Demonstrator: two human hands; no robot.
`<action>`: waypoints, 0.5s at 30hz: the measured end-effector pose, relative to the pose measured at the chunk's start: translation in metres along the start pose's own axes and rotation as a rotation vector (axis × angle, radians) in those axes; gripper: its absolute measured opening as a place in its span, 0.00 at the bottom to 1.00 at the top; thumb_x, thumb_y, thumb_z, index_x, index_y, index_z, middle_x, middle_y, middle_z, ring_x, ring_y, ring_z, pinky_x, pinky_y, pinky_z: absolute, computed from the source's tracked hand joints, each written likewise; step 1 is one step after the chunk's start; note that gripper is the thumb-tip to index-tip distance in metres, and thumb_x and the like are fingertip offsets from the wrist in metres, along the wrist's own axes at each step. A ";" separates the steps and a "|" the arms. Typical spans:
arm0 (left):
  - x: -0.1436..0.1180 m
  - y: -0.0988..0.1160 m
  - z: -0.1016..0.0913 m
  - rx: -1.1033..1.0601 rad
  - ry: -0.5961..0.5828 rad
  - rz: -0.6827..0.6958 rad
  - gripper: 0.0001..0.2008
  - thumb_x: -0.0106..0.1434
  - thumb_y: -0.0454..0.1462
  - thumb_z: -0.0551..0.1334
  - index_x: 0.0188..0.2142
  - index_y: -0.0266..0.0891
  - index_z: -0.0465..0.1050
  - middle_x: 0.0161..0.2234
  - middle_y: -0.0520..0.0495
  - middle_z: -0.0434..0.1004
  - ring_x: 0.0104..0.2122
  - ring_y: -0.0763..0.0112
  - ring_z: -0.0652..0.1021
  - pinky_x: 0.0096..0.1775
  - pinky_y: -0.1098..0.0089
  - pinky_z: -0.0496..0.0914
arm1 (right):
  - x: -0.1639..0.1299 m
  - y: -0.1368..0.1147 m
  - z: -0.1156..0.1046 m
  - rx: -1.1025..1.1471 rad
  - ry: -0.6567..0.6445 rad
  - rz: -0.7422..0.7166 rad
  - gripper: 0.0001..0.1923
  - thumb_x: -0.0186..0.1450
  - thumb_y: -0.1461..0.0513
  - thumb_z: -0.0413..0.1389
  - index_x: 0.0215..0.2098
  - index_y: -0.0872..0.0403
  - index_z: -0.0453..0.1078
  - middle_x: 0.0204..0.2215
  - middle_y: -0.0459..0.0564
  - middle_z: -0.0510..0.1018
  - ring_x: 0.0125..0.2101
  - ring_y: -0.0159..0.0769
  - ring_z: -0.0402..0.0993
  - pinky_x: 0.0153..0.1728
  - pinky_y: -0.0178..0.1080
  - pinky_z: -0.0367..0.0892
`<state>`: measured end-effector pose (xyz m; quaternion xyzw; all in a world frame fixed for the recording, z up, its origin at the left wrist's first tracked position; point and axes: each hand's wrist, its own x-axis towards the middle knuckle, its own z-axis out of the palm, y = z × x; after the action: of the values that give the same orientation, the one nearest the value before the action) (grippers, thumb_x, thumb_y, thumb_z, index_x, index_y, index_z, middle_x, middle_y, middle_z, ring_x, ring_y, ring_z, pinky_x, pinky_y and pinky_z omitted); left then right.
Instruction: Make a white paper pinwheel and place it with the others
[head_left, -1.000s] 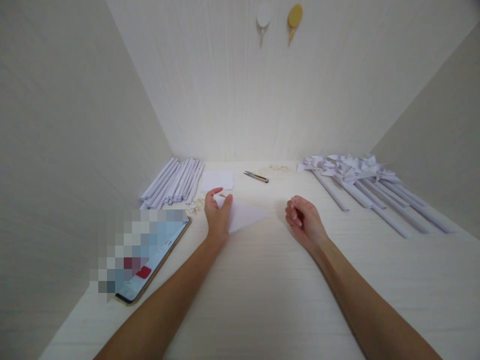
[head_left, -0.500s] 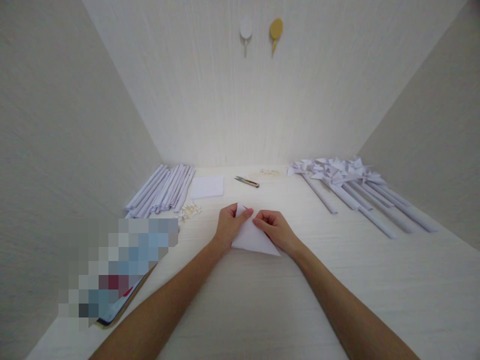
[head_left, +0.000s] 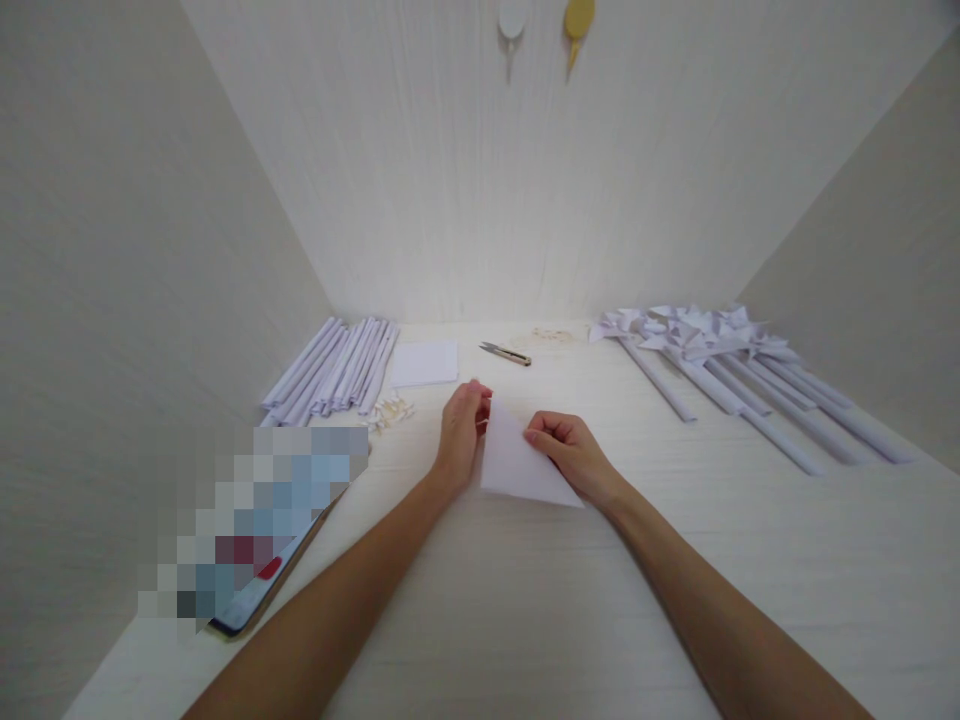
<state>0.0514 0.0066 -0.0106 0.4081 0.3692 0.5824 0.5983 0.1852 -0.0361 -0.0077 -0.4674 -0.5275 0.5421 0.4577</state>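
Observation:
A white paper folded into a triangle (head_left: 519,467) is held just above the pale table (head_left: 525,620) at the middle. My left hand (head_left: 460,432) pinches its upper left corner. My right hand (head_left: 571,455) grips its right edge, fingers curled over the paper. Both forearms reach in from the bottom of the view.
A bundle of rolled white paper sticks (head_left: 336,367) lies at the back left, with a stack of white square sheets (head_left: 424,363) and small pale bits (head_left: 390,410) beside it. Small snips (head_left: 506,352) lie at the back. Finished paper pinwheels (head_left: 720,365) lie right. A phone (head_left: 259,580) lies front left.
My right hand came in from the right and took hold of the paper. Both hands then raised the folded triangle off the table and tilted it up.

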 end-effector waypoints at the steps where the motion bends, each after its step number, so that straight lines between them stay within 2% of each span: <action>1: -0.002 0.001 0.002 0.040 -0.037 -0.037 0.15 0.48 0.46 0.61 0.20 0.37 0.63 0.14 0.58 0.59 0.15 0.82 0.61 0.18 0.77 0.54 | 0.000 0.000 0.000 0.003 -0.011 0.001 0.15 0.51 0.55 0.55 0.17 0.55 0.57 0.12 0.37 0.57 0.14 0.21 0.48 0.14 0.29 0.43; 4: -0.006 0.005 0.006 0.064 -0.079 -0.151 0.18 0.43 0.42 0.65 0.15 0.37 0.55 0.12 0.60 0.52 0.13 0.84 0.56 0.16 0.77 0.50 | 0.001 0.000 0.000 0.015 -0.062 0.029 0.15 0.50 0.55 0.55 0.17 0.56 0.58 0.13 0.37 0.58 0.14 0.21 0.49 0.14 0.29 0.43; 8: -0.004 0.009 0.005 -0.050 -0.064 -0.268 0.17 0.42 0.41 0.64 0.14 0.38 0.53 0.11 0.59 0.51 0.12 0.83 0.55 0.15 0.76 0.48 | 0.000 -0.002 0.001 0.060 -0.099 0.076 0.15 0.50 0.54 0.56 0.18 0.56 0.59 0.13 0.38 0.59 0.14 0.21 0.51 0.14 0.29 0.44; 12: -0.001 0.009 0.002 -0.240 -0.043 -0.265 0.16 0.46 0.40 0.61 0.14 0.38 0.53 0.09 0.60 0.48 0.11 0.84 0.53 0.16 0.77 0.48 | -0.001 -0.003 0.001 0.096 -0.063 0.076 0.15 0.49 0.54 0.57 0.17 0.55 0.58 0.12 0.37 0.59 0.13 0.21 0.50 0.14 0.29 0.43; 15: -0.002 0.009 0.003 -0.308 -0.076 -0.238 0.14 0.48 0.41 0.59 0.16 0.38 0.56 0.10 0.59 0.51 0.12 0.83 0.55 0.16 0.77 0.50 | -0.001 -0.002 0.000 0.127 -0.023 0.066 0.15 0.50 0.55 0.56 0.17 0.55 0.58 0.12 0.37 0.58 0.13 0.21 0.49 0.14 0.29 0.43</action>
<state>0.0507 0.0040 -0.0013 0.2869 0.2985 0.5413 0.7318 0.1850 -0.0374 -0.0060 -0.4484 -0.4817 0.5944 0.4622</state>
